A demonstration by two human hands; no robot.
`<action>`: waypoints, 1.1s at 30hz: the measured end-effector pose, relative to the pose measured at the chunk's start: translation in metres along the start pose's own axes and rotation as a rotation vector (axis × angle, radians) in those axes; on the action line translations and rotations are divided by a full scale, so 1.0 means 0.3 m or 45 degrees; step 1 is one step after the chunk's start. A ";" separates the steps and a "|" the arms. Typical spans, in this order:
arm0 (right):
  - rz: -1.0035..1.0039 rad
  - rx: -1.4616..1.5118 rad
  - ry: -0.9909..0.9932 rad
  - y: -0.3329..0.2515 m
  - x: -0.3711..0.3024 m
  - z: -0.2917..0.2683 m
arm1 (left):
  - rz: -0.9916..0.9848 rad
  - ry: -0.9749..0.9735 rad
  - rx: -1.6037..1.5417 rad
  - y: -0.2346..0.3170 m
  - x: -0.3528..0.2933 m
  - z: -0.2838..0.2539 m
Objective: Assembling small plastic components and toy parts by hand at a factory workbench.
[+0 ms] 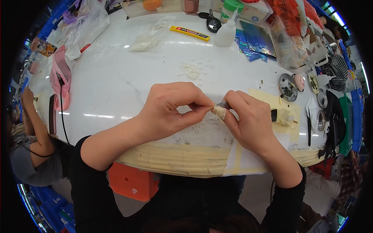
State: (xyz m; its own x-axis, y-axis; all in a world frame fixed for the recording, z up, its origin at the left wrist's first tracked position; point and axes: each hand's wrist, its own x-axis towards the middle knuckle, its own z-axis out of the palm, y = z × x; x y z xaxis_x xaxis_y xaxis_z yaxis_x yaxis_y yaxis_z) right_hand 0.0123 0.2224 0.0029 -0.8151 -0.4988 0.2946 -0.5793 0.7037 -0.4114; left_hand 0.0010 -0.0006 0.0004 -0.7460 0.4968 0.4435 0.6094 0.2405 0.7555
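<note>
**Both hands meet mid-table over a tiny workpiece; tightest side is the right**

Left hand (pixel 171 110): thumb and index tips pinched together, narrow. Whatever is between them is too small to make out. Right hand (pixel 248 120): thumb and index closed on a small grey piece (pixel 223 104), at the left fingertips; its exact shape can't be told. Cream wrap (pixel 219 112) around the right thumb.

Position: grey piece is above the white tabletop (pixel 112 81), back from the front edge. That edge carries yellowish tape strips (pixel 175 158); both forearms cross it. White sheet (pixel 243 157) overlaps the edge under the right forearm.

Room, left: long stretch of white surface from left forearm out to the pink mesh item (pixel 60 73), dark cable (pixel 61 103) running off toward the edge.

Room, far side: white crumbs (pixel 191 70) just beyond the hands, then a good gap to the yellow flat case (pixel 189 33) and white squeeze bottle (pixel 226 35). More crumbs (pixel 198 132) on the near side, between the forearms.

Room, right: short. Tape-wrapped item with a dark end (pixel 286 117) near the right hand, on pale yellow tape (pixel 272 101). Past it, round metal tin (pixel 288 87) with dark green bits and slim dark tool (pixel 309 128).
</note>
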 end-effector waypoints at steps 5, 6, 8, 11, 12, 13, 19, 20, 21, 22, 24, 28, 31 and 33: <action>-0.029 -0.025 0.026 0.005 -0.002 0.006 | 0.040 -0.006 0.008 -0.002 0.001 -0.001; -0.031 -0.017 0.027 0.005 -0.003 0.005 | 0.046 -0.007 0.018 -0.002 0.002 -0.002; -0.039 -0.024 0.025 0.002 -0.002 0.004 | 0.057 -0.009 0.039 0.000 0.003 -0.004; -0.047 -0.036 0.052 0.006 -0.003 0.007 | -0.116 -0.013 -0.112 0.011 -0.001 -0.003; -0.053 -0.039 0.066 0.007 -0.002 0.009 | -0.205 -0.011 -0.234 0.012 -0.003 -0.002; -0.035 -0.019 0.052 0.005 -0.001 0.006 | -0.294 -0.009 -0.357 0.011 -0.006 0.000; -0.037 0.006 0.072 0.012 0.000 0.010 | -0.478 -0.055 -0.584 0.013 -0.005 -0.004; -0.036 0.004 0.070 0.012 0.000 0.010 | -0.484 -0.055 -0.594 0.013 -0.005 -0.004; -0.035 0.001 0.069 0.012 -0.001 0.010 | -0.485 -0.059 -0.592 0.011 -0.005 -0.004; -0.034 0.000 0.066 0.013 -0.001 0.011 | -0.486 -0.063 -0.589 0.009 -0.006 -0.005; -0.035 -0.003 0.062 0.012 -0.001 0.012 | -0.482 -0.067 -0.586 0.008 -0.006 -0.005; -0.031 -0.006 0.058 0.010 -0.001 0.013 | -0.473 -0.073 -0.586 0.007 -0.004 -0.005; -0.027 -0.002 0.061 0.010 -0.002 0.013 | -0.482 -0.075 -0.601 0.007 -0.003 -0.004; -0.018 -0.002 0.056 0.008 -0.001 0.012 | -0.487 -0.072 -0.609 0.008 -0.003 -0.004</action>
State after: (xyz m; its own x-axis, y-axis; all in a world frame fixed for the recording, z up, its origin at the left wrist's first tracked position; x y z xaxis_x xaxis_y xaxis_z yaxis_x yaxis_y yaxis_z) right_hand 0.0113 0.2224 -0.0014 -0.8059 -0.4860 0.3382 -0.5908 0.6975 -0.4055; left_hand 0.0028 -0.0015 0.0024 -0.8647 0.4956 0.0818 0.1034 0.0163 0.9945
